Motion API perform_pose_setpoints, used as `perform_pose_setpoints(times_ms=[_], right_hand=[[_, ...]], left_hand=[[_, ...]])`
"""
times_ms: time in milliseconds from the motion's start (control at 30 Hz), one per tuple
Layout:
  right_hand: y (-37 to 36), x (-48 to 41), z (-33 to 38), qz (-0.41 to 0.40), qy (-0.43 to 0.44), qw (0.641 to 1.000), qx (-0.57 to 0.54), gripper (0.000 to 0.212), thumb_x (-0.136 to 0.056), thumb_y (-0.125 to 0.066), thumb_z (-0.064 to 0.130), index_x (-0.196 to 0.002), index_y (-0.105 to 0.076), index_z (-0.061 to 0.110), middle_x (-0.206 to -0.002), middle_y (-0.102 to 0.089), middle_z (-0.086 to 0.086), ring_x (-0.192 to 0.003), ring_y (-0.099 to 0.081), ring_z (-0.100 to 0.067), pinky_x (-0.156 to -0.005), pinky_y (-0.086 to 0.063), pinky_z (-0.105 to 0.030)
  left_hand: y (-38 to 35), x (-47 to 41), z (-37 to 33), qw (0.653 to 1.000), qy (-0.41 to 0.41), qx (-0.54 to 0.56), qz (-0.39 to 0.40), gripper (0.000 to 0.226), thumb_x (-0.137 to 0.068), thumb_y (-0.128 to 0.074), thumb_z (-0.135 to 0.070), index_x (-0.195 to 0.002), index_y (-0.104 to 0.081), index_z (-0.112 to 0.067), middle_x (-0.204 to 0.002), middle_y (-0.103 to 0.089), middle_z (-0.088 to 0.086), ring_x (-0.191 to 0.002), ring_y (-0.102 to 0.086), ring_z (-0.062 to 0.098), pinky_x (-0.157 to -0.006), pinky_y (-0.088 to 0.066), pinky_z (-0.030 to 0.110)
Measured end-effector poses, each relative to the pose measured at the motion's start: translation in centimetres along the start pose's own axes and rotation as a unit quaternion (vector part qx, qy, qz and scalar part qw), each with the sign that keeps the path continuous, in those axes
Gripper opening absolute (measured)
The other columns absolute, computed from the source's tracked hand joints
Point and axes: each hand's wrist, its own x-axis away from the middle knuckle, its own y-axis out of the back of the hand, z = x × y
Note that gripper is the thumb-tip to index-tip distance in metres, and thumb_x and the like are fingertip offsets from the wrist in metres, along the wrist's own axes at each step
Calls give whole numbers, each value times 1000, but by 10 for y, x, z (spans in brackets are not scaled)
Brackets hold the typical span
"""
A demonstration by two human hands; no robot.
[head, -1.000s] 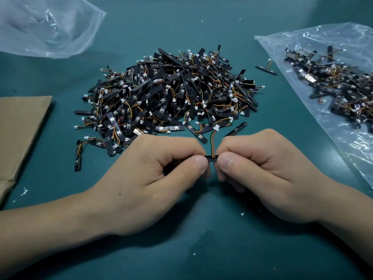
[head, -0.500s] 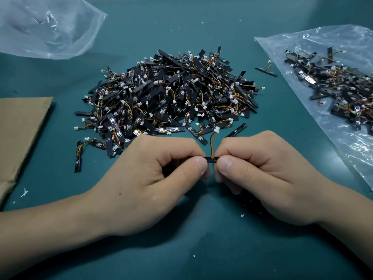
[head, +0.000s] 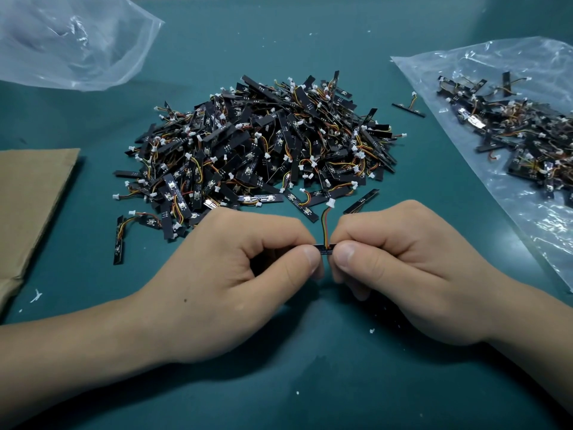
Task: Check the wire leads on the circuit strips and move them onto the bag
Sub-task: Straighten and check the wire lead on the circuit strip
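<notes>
A black circuit strip [head: 325, 248] is held level between my two hands, low over the teal table. My left hand [head: 248, 274] pinches its left end and my right hand [head: 403, 268] pinches its right end, so most of the strip is hidden by my fingers. Its coloured wire lead [head: 326, 225] rises from the middle and ends in a white plug [head: 330, 203]. Behind my hands lies a big pile of the same strips [head: 257, 150]. To the right, a clear plastic bag [head: 527, 231] lies flat with several strips [head: 521, 135] on it.
A second clear bag [head: 68, 38] lies at the back left. A brown cardboard sheet [head: 31, 197] sits at the left edge. One loose strip [head: 407, 109] lies between the pile and the right bag. Small white scraps dot the teal table [head: 310, 383].
Both hands keep the same pinch on the strip. The view has shifted very slightly; nothing else has moved.
</notes>
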Motion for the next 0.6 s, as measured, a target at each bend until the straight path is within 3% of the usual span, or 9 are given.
perform_pose_setpoints(times_ms=[267, 400, 600], right_hand=[[0, -1, -2, 4, -12, 1000, 1, 30, -98, -46, 31, -70, -58, 26, -59, -58, 5, -57, -56, -14, -57, -39, -17], [0, 0, -2, 2, -13, 1000, 0, 30, -99, -50, 26, -71, -57, 30, -58, -59, 6, -56, -56, -13, -57, -39, -17], [-1, 0, -2, -2, -12, 1000, 15, 29, -100, -52, 25, -73, -57, 33, -59, -58, 5, -55, -56, -15, -56, -40, -18]], left_hand=[[-1, 0, 0, 1000, -13, -15, 3, 32, -96, -52, -35, -77, -71, -16, -60, -56, 2, -57, -56, 17, -53, -43, 32], [-4, 2, -2, 999, 7, 41, -20, 24, -93, -60, -26, -80, -74, -11, -61, -58, -18, -61, -58, -2, -60, -40, 4], [-7, 3, -5, 996, 27, 78, -29, 27, -88, -58, -23, -79, -73, -3, -58, -55, -16, -57, -55, -2, -59, -38, 2]])
